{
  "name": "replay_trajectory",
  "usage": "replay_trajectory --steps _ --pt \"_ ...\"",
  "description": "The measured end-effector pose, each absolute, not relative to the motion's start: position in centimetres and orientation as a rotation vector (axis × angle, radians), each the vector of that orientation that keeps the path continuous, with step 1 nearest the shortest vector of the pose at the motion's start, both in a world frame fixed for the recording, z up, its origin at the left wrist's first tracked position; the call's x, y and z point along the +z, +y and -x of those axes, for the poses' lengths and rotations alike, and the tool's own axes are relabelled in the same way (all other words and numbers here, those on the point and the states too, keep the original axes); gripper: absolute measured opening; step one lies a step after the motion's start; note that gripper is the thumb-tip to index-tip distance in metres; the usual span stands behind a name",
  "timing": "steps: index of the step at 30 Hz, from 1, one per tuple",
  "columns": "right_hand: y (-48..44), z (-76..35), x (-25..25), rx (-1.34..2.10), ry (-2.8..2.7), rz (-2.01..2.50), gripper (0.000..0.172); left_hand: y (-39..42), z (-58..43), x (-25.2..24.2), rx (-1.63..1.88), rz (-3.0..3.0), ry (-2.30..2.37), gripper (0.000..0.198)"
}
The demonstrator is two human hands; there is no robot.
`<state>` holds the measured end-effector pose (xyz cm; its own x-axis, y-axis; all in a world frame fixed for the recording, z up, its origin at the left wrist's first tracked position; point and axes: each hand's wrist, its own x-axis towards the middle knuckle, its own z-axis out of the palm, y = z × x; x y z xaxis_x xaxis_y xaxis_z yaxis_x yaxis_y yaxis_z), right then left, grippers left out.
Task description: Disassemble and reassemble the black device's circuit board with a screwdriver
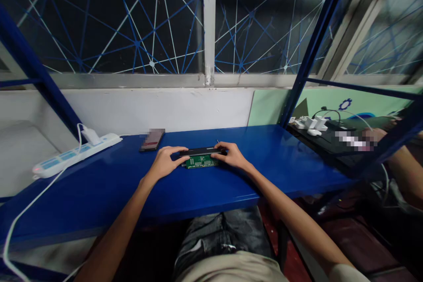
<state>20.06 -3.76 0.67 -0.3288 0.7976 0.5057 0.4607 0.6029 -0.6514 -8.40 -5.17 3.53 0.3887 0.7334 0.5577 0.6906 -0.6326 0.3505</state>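
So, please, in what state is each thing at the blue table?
Left hand: gripping left end of black piece
Right hand: gripping its right end
Black piece: held by both hands
Green circuit board: face partly visible
Phone: lying flat
Power strip: red light lit
Plug: in power strip

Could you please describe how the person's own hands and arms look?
The left hand and right hand wear no gloves, and no watch shows. Both forearms are bare; a pale beige sleeve shows on the right, none on the left.

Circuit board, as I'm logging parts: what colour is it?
The circuit board is green, clearest in the head view.
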Motion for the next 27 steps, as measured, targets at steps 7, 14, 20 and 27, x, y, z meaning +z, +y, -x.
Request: replay_trajectory --steps 7,14,20,27 --pt "-3.6 -20.2 0.4 0.582 -1.877 1.011 0.035 -4.6 8.6 3.3 1.191 -2.590 1.217 0.025" --pt "-4.0 -20.6 0.8 0.952 -1.977 1.053 0.040 -4.2 9.1 2.9 0.954 -2.577 0.962 0.024" --pt "-4.3 -20.8 1.5 0.551 -2.215 1.180 0.036 -4.4 9.0 2.8 0.761 -2.623 1.044 0.024" --pt "-3.9 -20.7 0.9 0.278 -2.340 1.231 0.027 -4.2 9.0 2.2 0.675 -2.704 1.151 0.023"
